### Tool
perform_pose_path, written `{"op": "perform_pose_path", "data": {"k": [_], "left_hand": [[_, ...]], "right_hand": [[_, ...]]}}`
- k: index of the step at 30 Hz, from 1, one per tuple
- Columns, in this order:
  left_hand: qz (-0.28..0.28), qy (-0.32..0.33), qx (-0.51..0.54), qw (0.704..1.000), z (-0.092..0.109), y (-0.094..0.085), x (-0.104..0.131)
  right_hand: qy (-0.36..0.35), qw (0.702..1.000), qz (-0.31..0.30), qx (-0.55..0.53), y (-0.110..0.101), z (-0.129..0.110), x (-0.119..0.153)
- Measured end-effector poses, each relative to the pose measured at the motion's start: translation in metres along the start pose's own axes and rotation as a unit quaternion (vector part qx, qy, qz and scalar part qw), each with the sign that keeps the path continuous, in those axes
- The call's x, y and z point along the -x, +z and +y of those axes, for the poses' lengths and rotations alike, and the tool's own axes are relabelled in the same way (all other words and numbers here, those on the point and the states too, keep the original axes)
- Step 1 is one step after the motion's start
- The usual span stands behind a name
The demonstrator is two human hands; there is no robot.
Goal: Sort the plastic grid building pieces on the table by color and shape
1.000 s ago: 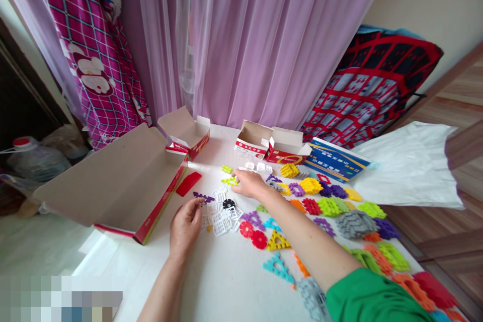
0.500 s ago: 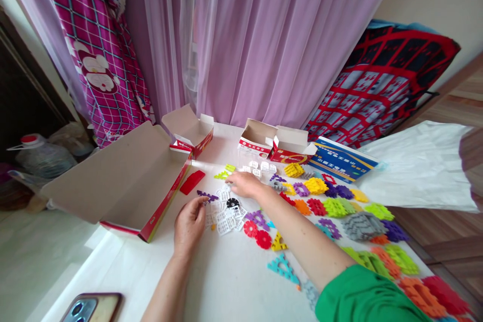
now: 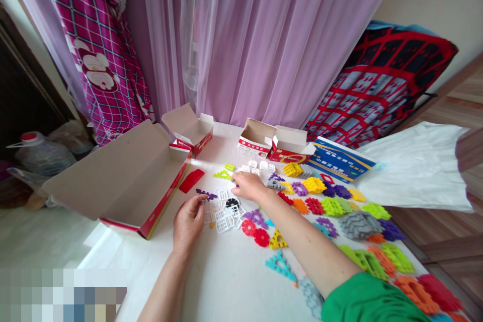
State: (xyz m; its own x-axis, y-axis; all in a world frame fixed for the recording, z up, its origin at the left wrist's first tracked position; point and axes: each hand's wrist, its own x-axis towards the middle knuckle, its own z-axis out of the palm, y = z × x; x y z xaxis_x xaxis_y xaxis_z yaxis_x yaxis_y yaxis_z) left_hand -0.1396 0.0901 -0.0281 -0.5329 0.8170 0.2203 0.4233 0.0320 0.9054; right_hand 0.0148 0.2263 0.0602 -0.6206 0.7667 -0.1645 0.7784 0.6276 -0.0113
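My left hand (image 3: 189, 219) rests at the left edge of a pile of white lattice pieces (image 3: 225, 221), its fingers curled in; what they hold, if anything, is hidden. Just beyond its fingertips lies a purple toothed piece (image 3: 206, 194). My right hand (image 3: 249, 186) is above the far side of the pile, fingers bent down and closed, with whatever is in them out of sight. A black round piece (image 3: 232, 203) lies on the pile between both hands. Behind the right hand stand small white pieces (image 3: 253, 165), and a lime green triangle (image 3: 222, 175) is to its left.
A large open box (image 3: 132, 181) stands left, smaller open boxes (image 3: 254, 147) at the back. Colourful interlocking plastic pieces (image 3: 313, 185) cover the table's right side beneath my right forearm. A red piece (image 3: 191, 181) lies beside the large box. A blue printed box (image 3: 339, 159) is back right.
My right hand has shifted slightly to the right, away from the lime green triangle. My left hand has stayed almost in place.
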Motion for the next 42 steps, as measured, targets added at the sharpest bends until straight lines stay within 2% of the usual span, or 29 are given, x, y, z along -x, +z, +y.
{"op": "perform_pose_path", "data": {"k": [5, 8, 12, 20, 23, 28, 32, 36, 42], "left_hand": [[0.000, 0.005, 0.002, 1.000, -0.001, 0.000, 0.000], [-0.004, 0.006, 0.006, 1.000, -0.003, 0.000, 0.000], [-0.011, 0.001, 0.012, 1.000, -0.005, 0.001, 0.001], [-0.004, 0.011, 0.021, 1.000, -0.004, 0.001, 0.000], [-0.002, 0.014, 0.016, 1.000, -0.003, 0.001, -0.001], [-0.004, -0.005, -0.003, 1.000, -0.001, 0.000, 0.001], [-0.002, -0.011, -0.009, 1.000, 0.000, -0.001, 0.002], [-0.006, -0.010, -0.006, 1.000, -0.001, 0.000, 0.001], [-0.012, -0.005, -0.003, 1.000, -0.003, 0.000, 0.001]], "right_hand": [[0.029, 0.992, 0.073, -0.095, 0.001, -0.008, -0.017], [0.019, 0.995, 0.038, -0.090, 0.005, -0.014, -0.016], [-0.024, 0.998, -0.020, -0.046, 0.009, -0.018, -0.002], [-0.021, 0.999, 0.003, 0.028, 0.015, -0.034, 0.014], [-0.006, 1.000, 0.024, -0.007, 0.013, -0.023, 0.014], [0.075, 0.995, 0.066, -0.009, -0.011, 0.025, 0.001], [0.112, 0.992, 0.049, 0.027, -0.026, 0.054, -0.014], [0.110, 0.993, 0.012, 0.040, -0.026, 0.061, -0.024], [0.108, 0.993, 0.001, 0.046, -0.025, 0.060, -0.028]]}}
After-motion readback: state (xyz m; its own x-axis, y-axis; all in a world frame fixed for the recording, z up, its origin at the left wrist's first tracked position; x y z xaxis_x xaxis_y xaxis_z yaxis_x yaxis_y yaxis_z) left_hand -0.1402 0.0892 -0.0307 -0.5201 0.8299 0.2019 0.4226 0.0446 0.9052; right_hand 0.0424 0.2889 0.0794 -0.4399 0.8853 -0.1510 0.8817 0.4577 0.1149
